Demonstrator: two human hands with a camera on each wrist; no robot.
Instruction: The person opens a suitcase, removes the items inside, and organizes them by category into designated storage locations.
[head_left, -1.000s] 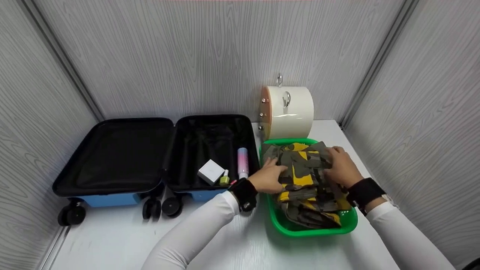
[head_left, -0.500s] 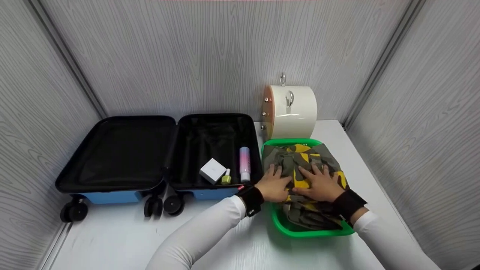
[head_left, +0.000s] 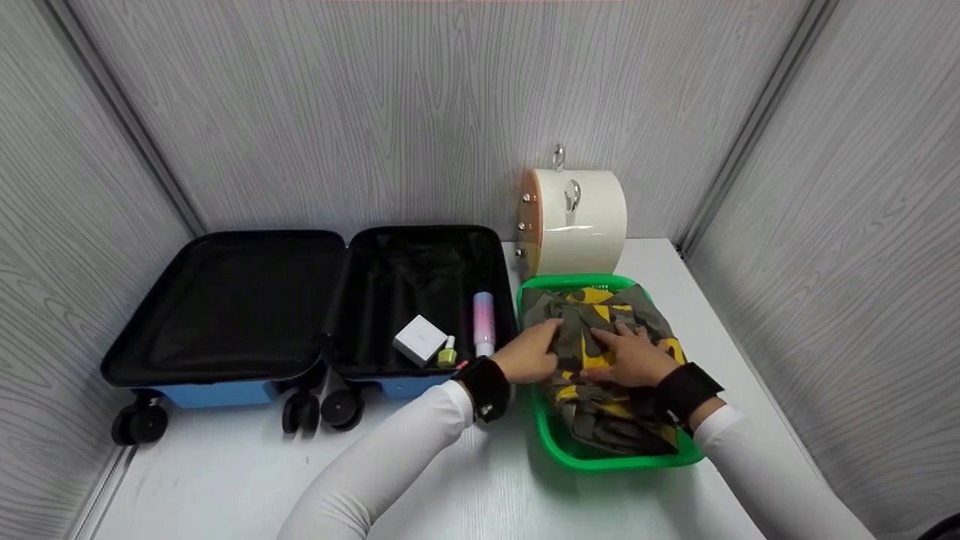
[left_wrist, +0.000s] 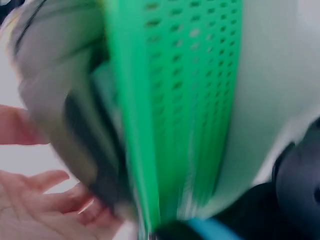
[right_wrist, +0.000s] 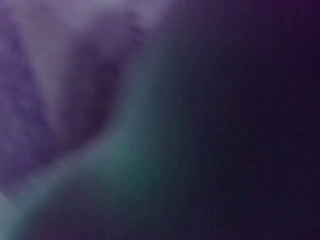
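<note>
Camouflage garment [head_left: 600,352], olive with yellow patches, lies folded in the green basket [head_left: 555,435] on the white table [head_left: 465,487], right of the open suitcase [head_left: 315,300]. Its long axis runs away from the person, toward the far wall.

Both hands are on top of it. The left hand [head_left: 532,352] sits at the garment's left edge by the basket rim, fingers curled into the cloth; it appears to grasp a fold. The right hand [head_left: 634,358] lies across the middle, fingers spread and pressing flat, gripping nothing. The left hand is the nearer one to the suitcase.

The left wrist view shows only the blurred perforated basket wall; the right wrist view is dark and tells nothing.

Suitcase right half holds a white box [head_left: 420,339], a small green bottle [head_left: 448,354] and a pink-blue bottle [head_left: 484,322]. A cream round case [head_left: 577,221] stands behind the basket. No legible writing anywhere.
</note>
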